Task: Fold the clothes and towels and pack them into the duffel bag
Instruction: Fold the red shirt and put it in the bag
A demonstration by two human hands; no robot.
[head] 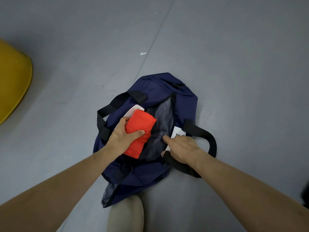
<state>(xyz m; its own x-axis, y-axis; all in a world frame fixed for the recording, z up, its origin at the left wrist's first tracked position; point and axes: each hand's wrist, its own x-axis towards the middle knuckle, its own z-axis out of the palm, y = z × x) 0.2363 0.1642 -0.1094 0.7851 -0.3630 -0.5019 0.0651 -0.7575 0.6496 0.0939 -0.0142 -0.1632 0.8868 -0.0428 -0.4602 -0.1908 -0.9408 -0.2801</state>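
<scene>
Left hand (pixel 123 134) grips the folded red garment (pixel 142 121) over the open duffel bag (pixel 150 84) at frame centre; right hand (pixel 182 148) pinches its right rim, spreading it. If that rim slips, the mouth could close and the fold bunch.

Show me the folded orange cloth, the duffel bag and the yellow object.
folded orange cloth (pixel 142 120), head view, upper face
duffel bag (pixel 158 84), head view, far navy end
yellow object (pixel 13 77), head view, curved side

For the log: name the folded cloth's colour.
The folded cloth is orange-red; head view.
</scene>
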